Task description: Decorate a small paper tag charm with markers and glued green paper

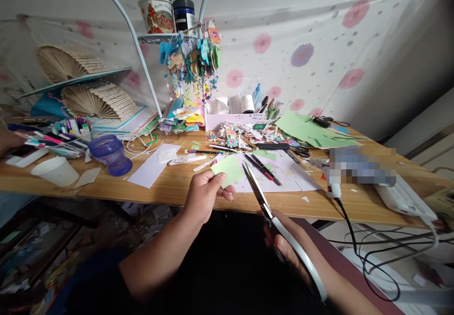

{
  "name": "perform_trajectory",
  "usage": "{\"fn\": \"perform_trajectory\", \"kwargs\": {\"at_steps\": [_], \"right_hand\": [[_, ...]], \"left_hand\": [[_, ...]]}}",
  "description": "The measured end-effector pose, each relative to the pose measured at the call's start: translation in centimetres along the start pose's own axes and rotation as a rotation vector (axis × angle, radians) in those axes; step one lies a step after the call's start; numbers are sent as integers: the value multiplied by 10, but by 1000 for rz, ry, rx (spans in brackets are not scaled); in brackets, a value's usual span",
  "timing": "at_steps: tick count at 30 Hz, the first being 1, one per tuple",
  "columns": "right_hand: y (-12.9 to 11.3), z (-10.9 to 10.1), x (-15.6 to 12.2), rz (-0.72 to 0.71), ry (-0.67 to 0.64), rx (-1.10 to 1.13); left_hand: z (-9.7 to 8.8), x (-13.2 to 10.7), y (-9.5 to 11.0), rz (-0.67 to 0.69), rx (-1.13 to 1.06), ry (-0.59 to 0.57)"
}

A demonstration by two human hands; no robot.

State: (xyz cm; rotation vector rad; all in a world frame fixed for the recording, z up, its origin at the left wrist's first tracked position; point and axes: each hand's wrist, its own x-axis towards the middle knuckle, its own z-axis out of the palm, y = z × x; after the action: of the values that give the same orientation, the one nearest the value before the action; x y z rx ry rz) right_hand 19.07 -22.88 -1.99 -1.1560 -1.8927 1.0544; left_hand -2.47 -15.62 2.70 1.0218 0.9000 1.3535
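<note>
My left hand [207, 189] pinches a piece of light green paper [230, 169] between thumb and fingers, above the front edge of the desk. In my right hand [289, 244] is a large pair of scissors [261, 196] with pale handles, pointing up and away from me. The blades are slightly parted, and their tips are just right of the green paper, apart from it. Behind them a white sheet [294, 178] lies on the desk, with dark pens [262, 169] and green scraps on it.
A blue plastic cup [110, 154] and a white paper cup [56, 170] stand at the left. At the right lie a white glue gun [332, 182] with a black cord, and large green paper [312, 130]. Another person's hand [12, 141] shows at the far left edge.
</note>
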Motion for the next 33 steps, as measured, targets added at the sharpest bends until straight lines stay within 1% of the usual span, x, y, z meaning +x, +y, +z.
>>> {"fn": "perform_trajectory", "kwargs": {"at_steps": [3, 7, 13, 16, 24, 29, 33], "right_hand": [[-3, 0, 1, -10, -27, -45], [-6, 0, 4, -21, -11, -42], [-1, 1, 1, 30, -98, -1], [-1, 3, 1, 41, -115, 2], [-2, 6, 3, 31, -96, -21], [-4, 6, 3, 61, -93, -52], [-5, 6, 4, 38, -75, -44]], "left_hand": [[1, 2, -4, -6, 25, 7], [-1, 4, -8, -10, 65, 11], [-2, 4, -8, -15, 61, 13], [-2, 4, -10, -29, 73, 0], [-1, 2, -15, -36, 78, -10], [-1, 2, -15, -50, 67, -1], [1, 2, -14, -51, 58, 3]]}}
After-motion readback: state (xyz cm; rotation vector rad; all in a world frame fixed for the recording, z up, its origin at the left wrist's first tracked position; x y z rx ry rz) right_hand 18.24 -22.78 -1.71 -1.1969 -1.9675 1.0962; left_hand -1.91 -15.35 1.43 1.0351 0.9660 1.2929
